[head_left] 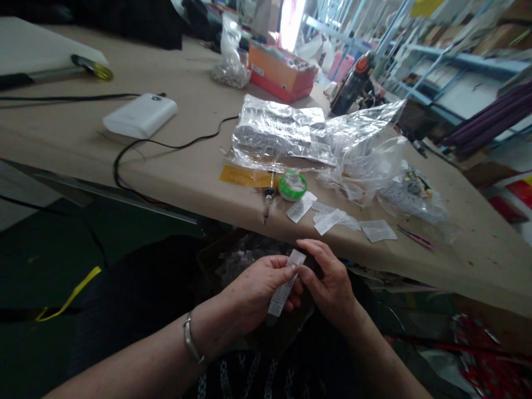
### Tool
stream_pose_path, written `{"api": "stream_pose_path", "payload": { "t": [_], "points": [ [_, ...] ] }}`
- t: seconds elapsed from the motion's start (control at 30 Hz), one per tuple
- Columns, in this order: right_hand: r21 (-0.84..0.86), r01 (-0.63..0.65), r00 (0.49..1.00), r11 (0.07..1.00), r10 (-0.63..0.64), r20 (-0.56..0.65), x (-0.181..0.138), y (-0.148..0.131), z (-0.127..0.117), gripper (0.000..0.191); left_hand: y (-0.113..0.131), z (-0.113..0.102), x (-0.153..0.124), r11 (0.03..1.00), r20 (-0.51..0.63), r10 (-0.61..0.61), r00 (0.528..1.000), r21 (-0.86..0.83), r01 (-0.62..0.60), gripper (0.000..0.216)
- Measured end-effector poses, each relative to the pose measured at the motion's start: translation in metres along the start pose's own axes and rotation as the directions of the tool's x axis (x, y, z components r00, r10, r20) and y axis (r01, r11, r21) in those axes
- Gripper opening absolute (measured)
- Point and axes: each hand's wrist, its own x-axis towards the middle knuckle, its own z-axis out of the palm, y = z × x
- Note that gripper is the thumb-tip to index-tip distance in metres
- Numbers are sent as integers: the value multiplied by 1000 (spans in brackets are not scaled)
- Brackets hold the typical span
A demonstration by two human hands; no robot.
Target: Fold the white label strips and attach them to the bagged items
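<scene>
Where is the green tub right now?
In the head view, the green tub sits just right of centre on the table, near its front edge, with the pointed tool to its left and paper slips to its lower right.

Across the surface from me, the left hand [258,284] and right hand [331,284] are both bare. A slim silver-coloured bangle [189,339] circles the left wrist [203,335]. The dark garment [240,383] carries pale, chain-like lines [224,380]; dark cloth [141,293] covers the leg.
</scene>
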Motion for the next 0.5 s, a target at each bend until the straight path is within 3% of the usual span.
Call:
{"api": "stream_pose_path", "payload": {
  "t": [0.1,0.3,0.4,0.5],
  "points": [
    [-99,42,999,994,-41,13,0,-3,2,31,-1,-2,0,1000,11,16,1000,-14,-16,16],
    [-76,7,1000,997,-7,-8,1,-4,9,31,-1,-5,-1,999,-3,34,999,-15,-34,17],
    [19,-69,998,997,69,-4,2,-5,13,36,0,-6,-1,999,-20,47,999,-15,-47,18],
    [251,-215,974,944,227,-18,6,-6,17,33,0,-9,-2,997,-37,76,996,-16,-77,22]
  ]
}}
